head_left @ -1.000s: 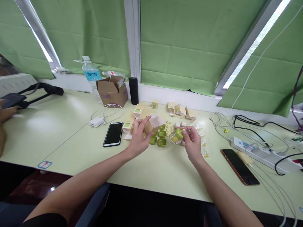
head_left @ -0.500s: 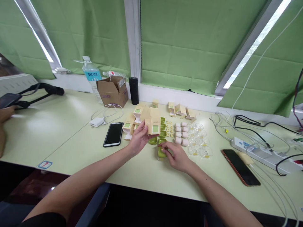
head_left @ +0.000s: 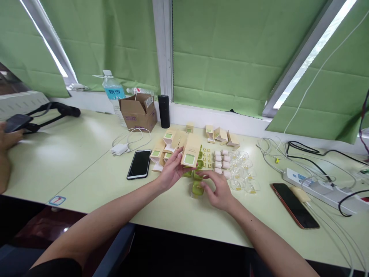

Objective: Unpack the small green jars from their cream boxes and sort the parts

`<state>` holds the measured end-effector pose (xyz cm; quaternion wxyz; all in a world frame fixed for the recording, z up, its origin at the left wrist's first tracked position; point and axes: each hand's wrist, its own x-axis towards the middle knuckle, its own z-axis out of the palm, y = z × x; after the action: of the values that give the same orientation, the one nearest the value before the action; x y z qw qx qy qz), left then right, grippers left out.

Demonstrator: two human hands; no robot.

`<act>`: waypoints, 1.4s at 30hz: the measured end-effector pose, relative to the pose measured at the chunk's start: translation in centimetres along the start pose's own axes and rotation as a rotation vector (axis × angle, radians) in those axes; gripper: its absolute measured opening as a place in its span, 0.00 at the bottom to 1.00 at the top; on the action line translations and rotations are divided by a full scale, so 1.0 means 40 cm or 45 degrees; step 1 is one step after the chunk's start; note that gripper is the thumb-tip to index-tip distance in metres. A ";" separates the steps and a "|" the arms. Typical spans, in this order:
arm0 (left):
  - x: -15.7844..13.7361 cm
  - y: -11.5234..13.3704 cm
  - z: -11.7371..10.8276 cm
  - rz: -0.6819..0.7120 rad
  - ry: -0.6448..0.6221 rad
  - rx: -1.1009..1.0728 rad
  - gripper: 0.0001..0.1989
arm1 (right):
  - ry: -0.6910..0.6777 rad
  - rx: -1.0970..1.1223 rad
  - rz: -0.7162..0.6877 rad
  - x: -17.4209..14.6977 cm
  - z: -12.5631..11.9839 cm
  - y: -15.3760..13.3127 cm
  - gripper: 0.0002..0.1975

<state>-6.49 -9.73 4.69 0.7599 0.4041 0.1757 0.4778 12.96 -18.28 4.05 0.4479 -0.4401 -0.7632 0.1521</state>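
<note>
My left hand (head_left: 170,173) grips a small kraft cardboard box (head_left: 190,149) with a green square on its front, tilted above the table. My right hand (head_left: 219,191) is open, thumb and fingers apart, right beside a small clear container with a green top (head_left: 197,188). Whether the thumb still touches it I cannot tell. Behind it are several green trays (head_left: 200,164), partly hidden by the box and my fingers. To their right lie rows of tiny yellow pieces (head_left: 205,155), pale pink rounded pieces (head_left: 218,164) and clear plastic shells (head_left: 237,184).
More kraft boxes (head_left: 170,135) stand behind my left hand and a few (head_left: 220,134) farther back. Around lie a white-framed phone (head_left: 139,164), a charger (head_left: 119,149), an orange-cased phone (head_left: 294,206) and a power strip (head_left: 317,190). Another person's hand (head_left: 10,138) holds a phone at far left.
The cardboard box in my left hand has turned more upright, and its flaps no longer stand spread. My right fingers have spread and drawn off the green top.
</note>
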 end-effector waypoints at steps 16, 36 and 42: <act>-0.030 -0.008 0.010 0.197 -0.408 0.628 0.24 | 0.391 0.815 0.520 0.033 -0.007 0.022 0.27; -0.040 -0.023 -0.009 0.788 -0.165 1.556 0.26 | 0.539 0.799 0.606 0.039 0.017 0.028 0.30; -0.037 -0.039 -0.011 0.701 -0.197 1.405 0.27 | 0.527 0.838 0.595 0.047 0.007 0.012 0.29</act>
<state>-6.59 -11.16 3.00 0.2984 0.8013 0.2306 0.4644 12.61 -16.44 4.61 0.6608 -0.4559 -0.4487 0.3926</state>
